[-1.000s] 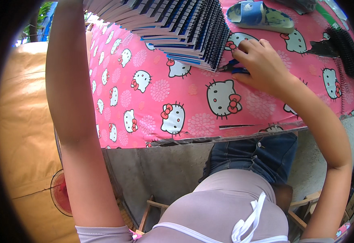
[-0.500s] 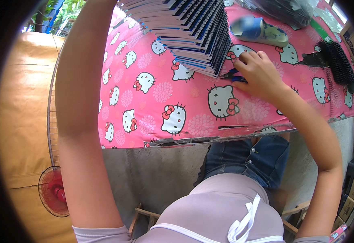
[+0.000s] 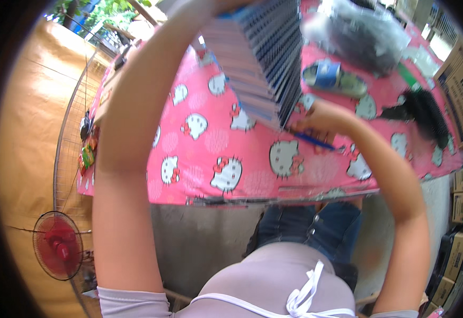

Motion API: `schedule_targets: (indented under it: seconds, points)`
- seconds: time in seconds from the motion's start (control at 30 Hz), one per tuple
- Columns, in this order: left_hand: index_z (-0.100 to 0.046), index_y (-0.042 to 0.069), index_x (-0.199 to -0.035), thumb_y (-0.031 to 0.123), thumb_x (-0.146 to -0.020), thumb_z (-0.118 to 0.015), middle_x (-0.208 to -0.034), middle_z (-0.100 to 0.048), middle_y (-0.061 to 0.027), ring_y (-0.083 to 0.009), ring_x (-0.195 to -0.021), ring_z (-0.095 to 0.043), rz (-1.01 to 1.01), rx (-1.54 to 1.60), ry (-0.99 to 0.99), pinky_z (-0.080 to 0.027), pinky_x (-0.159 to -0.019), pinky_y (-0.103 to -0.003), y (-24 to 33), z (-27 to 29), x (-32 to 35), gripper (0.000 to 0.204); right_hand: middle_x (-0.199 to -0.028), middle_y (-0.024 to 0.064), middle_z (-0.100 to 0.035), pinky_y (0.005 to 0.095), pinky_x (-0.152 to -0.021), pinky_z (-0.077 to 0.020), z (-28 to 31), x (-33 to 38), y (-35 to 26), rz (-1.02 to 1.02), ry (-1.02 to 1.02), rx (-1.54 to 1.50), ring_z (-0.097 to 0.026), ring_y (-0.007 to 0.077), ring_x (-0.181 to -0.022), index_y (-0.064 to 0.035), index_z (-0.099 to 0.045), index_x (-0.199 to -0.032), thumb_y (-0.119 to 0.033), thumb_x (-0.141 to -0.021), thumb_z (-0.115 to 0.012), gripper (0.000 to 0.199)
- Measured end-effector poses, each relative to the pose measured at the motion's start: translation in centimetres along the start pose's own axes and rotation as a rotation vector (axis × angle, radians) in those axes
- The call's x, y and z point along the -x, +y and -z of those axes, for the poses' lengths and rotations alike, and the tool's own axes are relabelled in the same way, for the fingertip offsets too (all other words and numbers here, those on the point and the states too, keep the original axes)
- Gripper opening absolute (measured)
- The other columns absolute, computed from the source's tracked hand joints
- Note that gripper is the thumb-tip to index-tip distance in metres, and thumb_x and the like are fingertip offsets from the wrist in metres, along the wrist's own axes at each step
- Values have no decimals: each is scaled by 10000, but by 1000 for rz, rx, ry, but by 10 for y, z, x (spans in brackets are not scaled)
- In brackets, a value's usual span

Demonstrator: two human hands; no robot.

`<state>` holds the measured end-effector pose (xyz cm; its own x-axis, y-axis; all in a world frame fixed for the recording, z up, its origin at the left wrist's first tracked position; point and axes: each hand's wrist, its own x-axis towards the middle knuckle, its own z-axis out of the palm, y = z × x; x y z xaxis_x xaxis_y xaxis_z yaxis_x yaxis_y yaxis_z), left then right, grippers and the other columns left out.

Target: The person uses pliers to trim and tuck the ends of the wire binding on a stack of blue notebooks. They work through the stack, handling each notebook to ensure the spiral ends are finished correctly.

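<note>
A tall stack of spiral-bound notebooks [image 3: 258,79] with dark coils along its right side stands on the pink table, blurred by motion. My left arm reaches up to the top of this stack. There my left hand [image 3: 226,6] is cut off by the upper edge and smeared, so its fingers cannot be read. At the stack's lower right corner, my right hand [image 3: 324,119] is closed on blue-handled pliers [image 3: 316,140]. Their tip points at the bottom of the coils; one blue handle sticks out below the hand, and the jaws are hard to make out.
Beyond my right hand lies a blue and pale green slipper [image 3: 335,78]. Behind it is a grey plastic bag [image 3: 366,40]. A black hairbrush [image 3: 425,116] lies at the right, near a cardboard box [image 3: 462,95]. A red fan [image 3: 58,245] stands at the lower left.
My right hand has turned, and more of the pliers' blue handle shows below it. My left hand has come into view at the stack's top. The whole view has shifted.
</note>
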<state>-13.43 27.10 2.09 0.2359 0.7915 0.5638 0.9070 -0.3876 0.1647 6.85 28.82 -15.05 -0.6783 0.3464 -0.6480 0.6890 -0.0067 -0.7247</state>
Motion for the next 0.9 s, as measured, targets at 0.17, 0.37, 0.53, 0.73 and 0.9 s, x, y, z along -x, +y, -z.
schedule_targets:
  seconds: [0.17, 0.37, 0.53, 0.73, 0.9]
  points:
    - [-621, 97, -616, 246, -800, -678, -496, -541, -38, -225, -487, -557, -544, -265, 599, -488, -760, -342, -6, 22, -1, 243, -969, 147, -623, 495, -797, -464, -46, -1, 14, 260, 593, 827, -618, 307, -925, -61, -499, -1235, -492, -716, -714, 709]
    - [-596, 28, -1004, 57, -860, -589, -906, -653, -94, -169, -823, -622, 73, 314, 1214, -478, -777, -313, 20, 44, 107, 147, -1376, 279, -333, 475, -1052, -305, -67, 16, 40, 422, 879, 909, -337, 434, -1270, 82, -354, -1324, -465, -680, -763, 939]
    - [-432, 66, -1287, 196, -777, -694, -1108, -602, -134, -296, -1020, -583, 624, 228, 598, -447, -862, -416, -54, -79, 235, 588, -1360, 282, -345, 447, -1068, -287, -91, -34, 6, 760, 787, 416, -324, 449, -1262, 80, -308, -1339, -188, -577, -854, 975]
    - [-375, 98, -1381, 402, -569, -813, -1203, -561, -168, -345, -1189, -464, 677, 264, -95, -333, -986, -506, -28, -130, 258, 972, -1285, 263, -402, 444, -1020, -327, -110, -60, 3, 786, 1014, 196, -403, 436, -1192, 69, -349, -1297, -101, -538, -843, 921]
    - [-413, 99, -1357, 429, -560, -816, -1125, -608, -159, -331, -1055, -553, 568, 444, -37, -366, -941, -464, -52, -149, 234, 951, -1211, 238, -481, 418, -951, -388, -87, -86, 22, 735, 997, 294, -478, 388, -1146, 48, -429, -1209, -109, -604, -806, 730]
